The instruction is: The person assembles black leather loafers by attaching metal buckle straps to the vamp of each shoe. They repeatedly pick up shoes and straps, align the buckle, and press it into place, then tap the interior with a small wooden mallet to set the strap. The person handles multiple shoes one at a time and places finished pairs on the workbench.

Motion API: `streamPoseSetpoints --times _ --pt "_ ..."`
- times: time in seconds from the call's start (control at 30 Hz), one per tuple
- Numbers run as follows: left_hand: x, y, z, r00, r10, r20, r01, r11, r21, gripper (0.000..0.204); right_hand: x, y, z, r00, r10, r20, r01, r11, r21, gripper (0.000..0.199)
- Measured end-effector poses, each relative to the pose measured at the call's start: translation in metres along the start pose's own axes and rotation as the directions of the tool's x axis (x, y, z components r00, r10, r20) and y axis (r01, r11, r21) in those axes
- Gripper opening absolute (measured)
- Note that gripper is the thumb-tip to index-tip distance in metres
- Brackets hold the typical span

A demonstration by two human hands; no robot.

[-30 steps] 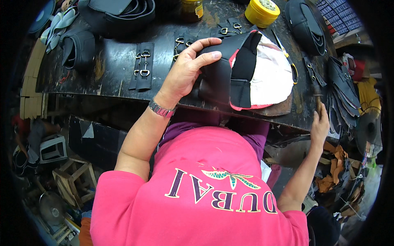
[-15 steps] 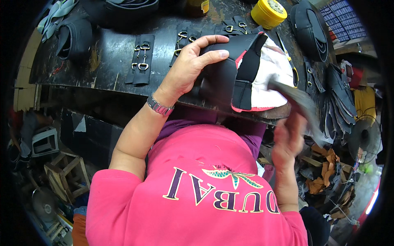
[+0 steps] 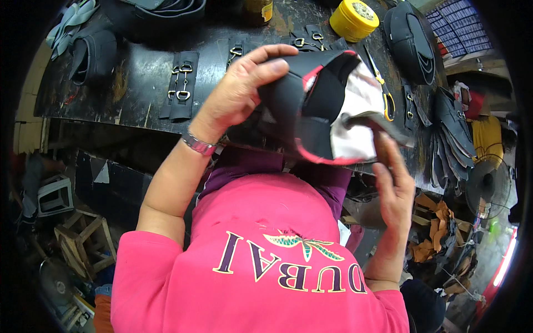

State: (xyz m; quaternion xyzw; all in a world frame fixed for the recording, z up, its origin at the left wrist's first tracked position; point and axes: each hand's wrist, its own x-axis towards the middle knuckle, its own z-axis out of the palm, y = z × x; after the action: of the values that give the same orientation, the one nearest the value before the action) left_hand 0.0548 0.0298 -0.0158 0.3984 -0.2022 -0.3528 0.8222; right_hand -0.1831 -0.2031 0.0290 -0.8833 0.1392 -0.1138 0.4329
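Dark workbench [image 3: 144, 97] spreads across the far side of the room, carrying black straps [image 3: 191, 101] with metal fittings at left and a yellow tub [image 3: 355, 21] at the far right. Before the person, over the near edge of the bench, is a black piece [image 3: 282, 105] with red edging [image 3: 327, 161] and white lining [image 3: 345, 143]. Whether it rests on the wood, I cannot tell.

What has changed is mostly at the right. One second ago the right hand [image 3: 397, 201] was away at the right end of the bench; now it has come in to the piece, and the dark tool [image 3: 390, 129], perhaps a hammer, is over the white lining. The piece has also tilted a little. I judge that both hands are now occupied with the same piece, one to steady it and one to bring the tool.

The left hand [image 3: 239, 93] grips the left side of the piece, its thumb laid on the black surface. The right hand has its fingers partly extended around the tool; how firmly, the blur does not let me say. Yellow scissors [image 3: 389, 99] lie just beyond the lining, untouched.
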Motion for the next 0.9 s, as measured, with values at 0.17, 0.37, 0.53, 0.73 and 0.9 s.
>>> streamPoseSetpoints --times 0.17,0.37,0.53,0.73,0.9 --pt "0.0 0.016 -0.021 0.99 -0.138 -0.001 0.138 0.988 0.069 0.037 0.026 0.01 0.004 0.99 -0.036 -0.134 0.029 0.998 -0.056 0.051" --pt "0.019 0.0 -0.009 0.993 -0.064 -0.104 0.086 0.969 0.23 0.039 0.05 0.011 0.035 0.976 -0.089 0.199 0.151 0.933 -0.326 0.051" --pt "0.029 0.001 -0.004 0.987 -0.104 -0.123 0.142 0.923 0.359 0.037 0.052 -0.016 0.029 0.977 -0.129 0.167 0.169 0.953 -0.252 0.044" --pt "0.031 -0.004 -0.011 0.977 -0.155 -0.144 0.188 0.948 0.256 0.037 0.042 -0.019 0.04 0.991 -0.132 0.03 0.135 0.946 -0.293 0.047" --pt "0.033 -0.001 -0.015 0.977 -0.185 -0.105 0.207 0.942 0.266 0.038 0.033 -0.015 0.024 0.996 -0.087 0.014 0.088 0.979 -0.184 0.04"
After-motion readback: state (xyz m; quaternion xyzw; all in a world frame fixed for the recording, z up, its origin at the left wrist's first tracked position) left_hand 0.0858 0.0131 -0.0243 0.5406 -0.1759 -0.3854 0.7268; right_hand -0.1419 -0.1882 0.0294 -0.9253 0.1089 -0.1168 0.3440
